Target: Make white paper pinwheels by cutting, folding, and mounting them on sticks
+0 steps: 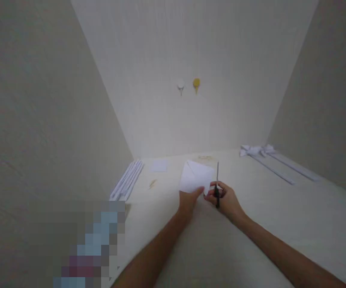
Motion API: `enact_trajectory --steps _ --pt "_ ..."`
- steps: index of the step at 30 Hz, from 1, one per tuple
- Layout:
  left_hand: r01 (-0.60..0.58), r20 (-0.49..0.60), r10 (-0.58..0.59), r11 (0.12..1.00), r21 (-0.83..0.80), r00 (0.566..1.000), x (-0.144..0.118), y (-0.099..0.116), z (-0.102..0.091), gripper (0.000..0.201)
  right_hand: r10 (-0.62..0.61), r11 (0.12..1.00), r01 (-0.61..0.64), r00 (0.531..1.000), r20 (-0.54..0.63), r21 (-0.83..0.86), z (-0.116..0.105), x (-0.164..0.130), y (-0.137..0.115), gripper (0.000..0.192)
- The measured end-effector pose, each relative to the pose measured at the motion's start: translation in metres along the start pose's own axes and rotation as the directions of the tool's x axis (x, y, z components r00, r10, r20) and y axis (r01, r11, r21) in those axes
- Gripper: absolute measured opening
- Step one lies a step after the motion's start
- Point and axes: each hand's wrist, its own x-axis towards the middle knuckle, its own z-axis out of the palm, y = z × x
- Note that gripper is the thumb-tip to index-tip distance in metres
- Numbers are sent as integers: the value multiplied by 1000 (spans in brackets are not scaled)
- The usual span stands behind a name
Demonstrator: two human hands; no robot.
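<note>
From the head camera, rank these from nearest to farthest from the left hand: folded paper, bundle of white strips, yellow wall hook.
1. Folded paper, held in the left hand.
2. Bundle of white strips, to the left by the wall.
3. Yellow wall hook, high on the far wall.

Single head-worn view, looking forward and down along both forearms onto a pale table (281, 224). Hands sit near frame centre, fairly far out. Back wall (191, 60) fills 12 o'clock; side walls at 9 and 3.
</note>
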Motion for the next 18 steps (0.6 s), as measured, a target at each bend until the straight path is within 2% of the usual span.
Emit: enact_trajectory --steps 12,18 --pt "-58 115 78 984 -167 990 -3 -1 -2 39 21 999 -21 1000 -11 27 1 -1 -1 49" --pt "-29 128 50 986 -165 990 -1 -4 -2 42 30 999 -29 999 -32 25 1 -1 -1 51"
